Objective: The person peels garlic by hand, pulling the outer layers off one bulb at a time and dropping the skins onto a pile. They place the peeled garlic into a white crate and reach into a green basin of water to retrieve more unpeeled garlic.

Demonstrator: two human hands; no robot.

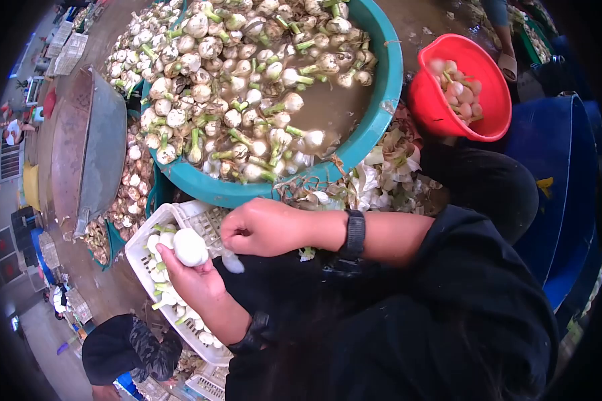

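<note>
My left hand [197,281] is wrapped round a smooth white garlic bulb [190,247], held over the white plastic crate [137,250] of trimmed garlic. Just to the right, my right hand [264,227] is closed with its knuckles up, apart from the bulb. A thin, translucent scrap of garlic skin [233,262] hangs at its curled fingertips, which are partly hidden. Beyond both hands stands a wide teal tub [381,100] of murky water, where many dirty garlic bulbs [247,113] with green stems float and lie heaped.
A red basin [488,123] with pinkish bulbs stands at the upper right. Peeled skins [381,180] litter the floor beside the tub. A blue container [535,194] is at the right, and a grey metal trough [104,147] at the left. Another person [124,351] is at the lower left.
</note>
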